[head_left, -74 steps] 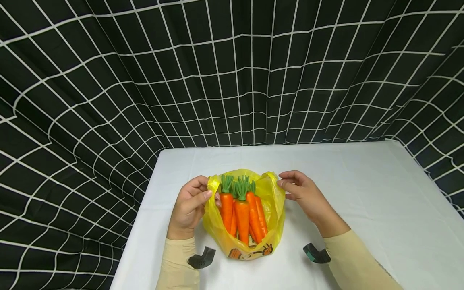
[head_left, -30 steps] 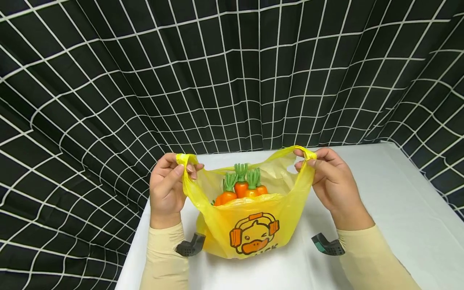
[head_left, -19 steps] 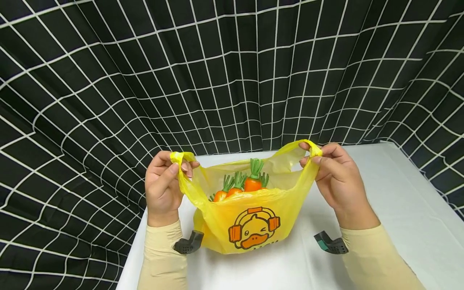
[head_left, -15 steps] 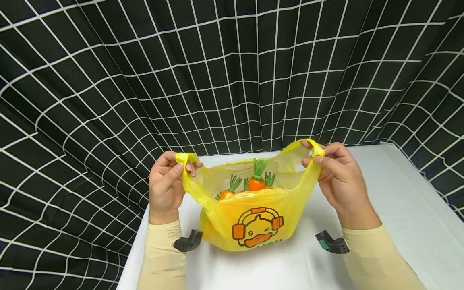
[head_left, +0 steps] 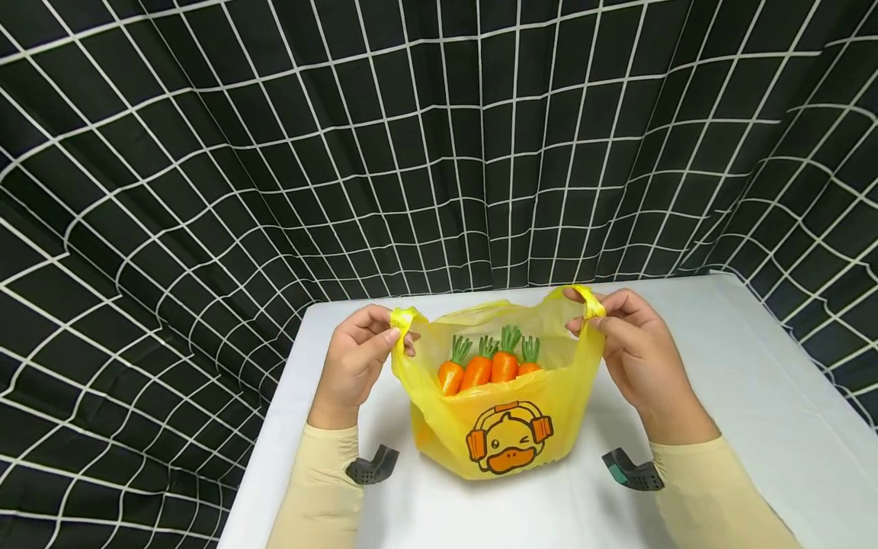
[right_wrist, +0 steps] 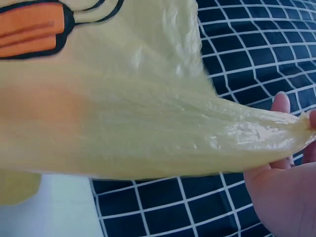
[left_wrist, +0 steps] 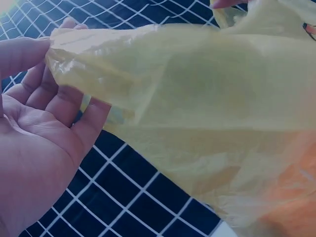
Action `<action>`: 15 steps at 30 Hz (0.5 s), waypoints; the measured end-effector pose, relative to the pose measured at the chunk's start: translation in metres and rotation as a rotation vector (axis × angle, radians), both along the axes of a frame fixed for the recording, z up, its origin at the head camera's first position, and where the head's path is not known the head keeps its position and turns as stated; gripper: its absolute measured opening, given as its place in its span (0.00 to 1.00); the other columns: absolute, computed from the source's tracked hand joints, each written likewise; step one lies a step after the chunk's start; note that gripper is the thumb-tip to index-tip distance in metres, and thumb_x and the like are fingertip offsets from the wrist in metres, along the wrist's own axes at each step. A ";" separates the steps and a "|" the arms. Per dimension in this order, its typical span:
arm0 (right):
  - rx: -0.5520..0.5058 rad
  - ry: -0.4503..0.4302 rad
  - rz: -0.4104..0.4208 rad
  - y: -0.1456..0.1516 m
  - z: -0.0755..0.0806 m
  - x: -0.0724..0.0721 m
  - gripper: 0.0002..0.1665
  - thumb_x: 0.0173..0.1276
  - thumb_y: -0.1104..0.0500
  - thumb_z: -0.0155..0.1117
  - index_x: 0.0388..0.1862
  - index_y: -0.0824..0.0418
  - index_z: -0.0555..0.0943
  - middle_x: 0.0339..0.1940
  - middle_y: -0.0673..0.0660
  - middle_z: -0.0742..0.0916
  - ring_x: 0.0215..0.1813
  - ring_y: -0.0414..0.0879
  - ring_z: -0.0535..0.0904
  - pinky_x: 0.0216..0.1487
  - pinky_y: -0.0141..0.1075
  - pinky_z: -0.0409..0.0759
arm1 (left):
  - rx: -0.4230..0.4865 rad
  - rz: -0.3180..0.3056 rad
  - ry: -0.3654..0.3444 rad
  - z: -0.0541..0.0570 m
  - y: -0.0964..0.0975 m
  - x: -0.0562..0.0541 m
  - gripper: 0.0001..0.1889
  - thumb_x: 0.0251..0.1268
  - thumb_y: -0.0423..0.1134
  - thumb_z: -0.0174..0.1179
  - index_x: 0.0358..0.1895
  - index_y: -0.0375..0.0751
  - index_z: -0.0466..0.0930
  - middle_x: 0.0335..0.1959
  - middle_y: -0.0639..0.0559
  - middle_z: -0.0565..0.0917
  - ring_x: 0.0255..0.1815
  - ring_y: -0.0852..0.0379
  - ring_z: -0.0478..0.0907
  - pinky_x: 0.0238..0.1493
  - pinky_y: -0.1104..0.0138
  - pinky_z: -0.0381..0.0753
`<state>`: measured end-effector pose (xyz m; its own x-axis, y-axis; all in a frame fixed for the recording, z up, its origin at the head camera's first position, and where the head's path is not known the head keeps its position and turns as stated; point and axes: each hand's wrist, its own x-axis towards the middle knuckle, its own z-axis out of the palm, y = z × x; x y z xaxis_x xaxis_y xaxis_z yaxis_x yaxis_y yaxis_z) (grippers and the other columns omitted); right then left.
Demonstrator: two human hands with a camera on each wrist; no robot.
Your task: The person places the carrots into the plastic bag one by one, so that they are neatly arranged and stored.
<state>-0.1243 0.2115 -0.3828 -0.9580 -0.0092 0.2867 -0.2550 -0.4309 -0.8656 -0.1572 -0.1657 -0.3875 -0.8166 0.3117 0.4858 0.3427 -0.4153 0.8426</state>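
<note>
Between my hands a yellow plastic bag [head_left: 439, 412] printed with a winking duck in headphones is held up by its two handles. Several orange carrots [head_left: 476, 373] with green tops lean inside it, their lower parts hidden by the front of the bag. My left hand [head_left: 350, 362] pinches the left handle between thumb and fingers. On the other side my right hand [head_left: 641, 358] grips the right handle, a bit higher. In the left wrist view the bag [left_wrist: 197, 84] stretches away from the pinched handle. The right wrist view shows its handle [right_wrist: 256, 131] drawn taut toward my fingers.
A white-covered table [head_left: 741, 396] lies beneath the bag. Black curtains with a white grid [head_left: 439, 152] close in the back and the sides. A dark device [head_left: 373, 465] sits at each wrist.
Both hands took the handles and lifted and spread the bag, turning its duck print to face me. Most recently my left hand moved rightward, narrowing the mouth, and the carrots shifted inside.
</note>
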 end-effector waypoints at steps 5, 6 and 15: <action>0.016 -0.026 -0.016 0.002 -0.008 0.004 0.08 0.81 0.77 0.46 0.44 0.71 0.74 0.65 0.68 0.83 0.48 0.52 0.90 0.62 0.39 0.86 | -0.043 -0.030 -0.030 -0.007 0.001 0.009 0.14 0.75 0.19 0.50 0.50 0.37 0.83 0.38 0.44 0.87 0.37 0.51 0.86 0.45 0.62 0.90; 0.019 -0.030 -0.019 0.003 -0.009 0.004 0.08 0.81 0.77 0.47 0.44 0.70 0.74 0.64 0.68 0.84 0.47 0.52 0.90 0.61 0.39 0.86 | -0.052 -0.029 -0.032 -0.008 0.002 0.011 0.14 0.75 0.20 0.50 0.50 0.37 0.83 0.37 0.43 0.87 0.36 0.51 0.86 0.45 0.62 0.90; 0.093 -0.033 -0.098 0.010 -0.014 0.013 0.06 0.82 0.74 0.55 0.52 0.68 0.74 0.47 0.61 0.86 0.49 0.51 0.89 0.59 0.34 0.86 | -0.147 0.103 -0.051 -0.010 -0.011 0.017 0.07 0.80 0.25 0.54 0.48 0.33 0.83 0.39 0.45 0.88 0.39 0.52 0.86 0.51 0.60 0.89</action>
